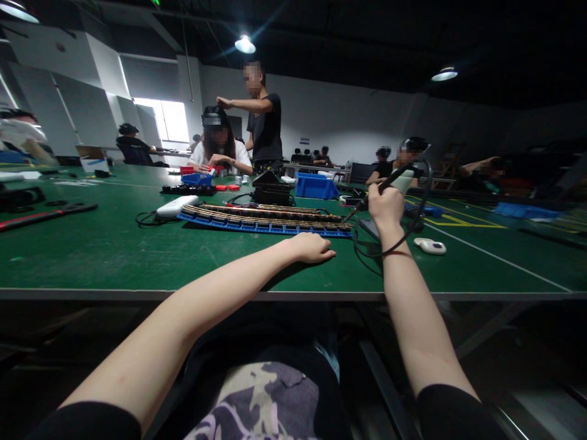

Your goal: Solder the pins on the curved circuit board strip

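Observation:
My right hand (386,206) is closed round a soldering iron (361,206), its thin tip slanting down to the left. The tip is at the right end of a long blue rack (257,228) lined with dark parts and copper-coloured strips. A black cable (428,183) loops from the iron past my right wrist. My left hand (312,247) rests on the table just in front of the rack, fingers curled; whatever they may hold is hidden.
On the green table (151,263) lie a white device (177,206), a cream oval object (430,246) and red-handled pliers (46,215). Behind the rack stand a black box (271,190) and a blue bin (315,186). Across the table, a seated person handles red parts; another stands beside them.

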`<state>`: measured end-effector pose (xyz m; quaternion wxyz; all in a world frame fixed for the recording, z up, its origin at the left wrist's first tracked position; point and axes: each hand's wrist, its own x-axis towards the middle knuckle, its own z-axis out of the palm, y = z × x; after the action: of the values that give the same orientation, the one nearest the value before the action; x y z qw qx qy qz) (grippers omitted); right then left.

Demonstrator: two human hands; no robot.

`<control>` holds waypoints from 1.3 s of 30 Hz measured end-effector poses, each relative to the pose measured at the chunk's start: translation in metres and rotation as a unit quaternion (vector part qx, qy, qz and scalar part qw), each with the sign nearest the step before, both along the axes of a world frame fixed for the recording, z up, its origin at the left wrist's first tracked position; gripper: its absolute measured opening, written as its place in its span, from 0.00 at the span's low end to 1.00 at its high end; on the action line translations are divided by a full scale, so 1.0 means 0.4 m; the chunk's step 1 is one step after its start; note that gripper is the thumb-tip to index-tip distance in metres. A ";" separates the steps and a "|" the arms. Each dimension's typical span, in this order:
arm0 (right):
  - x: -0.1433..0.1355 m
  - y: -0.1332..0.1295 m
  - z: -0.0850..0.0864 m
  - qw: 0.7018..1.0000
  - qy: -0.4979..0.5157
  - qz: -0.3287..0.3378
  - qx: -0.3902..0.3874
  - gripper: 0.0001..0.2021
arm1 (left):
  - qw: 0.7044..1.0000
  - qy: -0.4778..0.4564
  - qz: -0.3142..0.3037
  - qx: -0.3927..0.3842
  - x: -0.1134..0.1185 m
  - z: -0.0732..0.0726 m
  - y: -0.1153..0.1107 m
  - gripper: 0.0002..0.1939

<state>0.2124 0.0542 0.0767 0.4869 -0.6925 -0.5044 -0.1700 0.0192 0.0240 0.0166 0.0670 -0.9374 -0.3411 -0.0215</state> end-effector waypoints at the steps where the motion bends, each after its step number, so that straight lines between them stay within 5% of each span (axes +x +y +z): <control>1: 0.002 0.003 -0.002 1.000 0.000 -0.003 0.003 0.25 | 1.000 -0.003 0.000 -0.001 0.000 -0.001 0.001 0.24; 39: 0.022 0.024 -0.011 1.000 0.021 -0.008 -0.002 0.28 | 1.000 -0.003 0.002 -0.006 -0.001 0.000 -0.002 0.25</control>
<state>0.2211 0.0638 0.0724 0.4946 -0.7013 -0.4885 -0.1580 0.0187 0.0233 0.0168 0.0604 -0.9372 -0.3429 -0.0227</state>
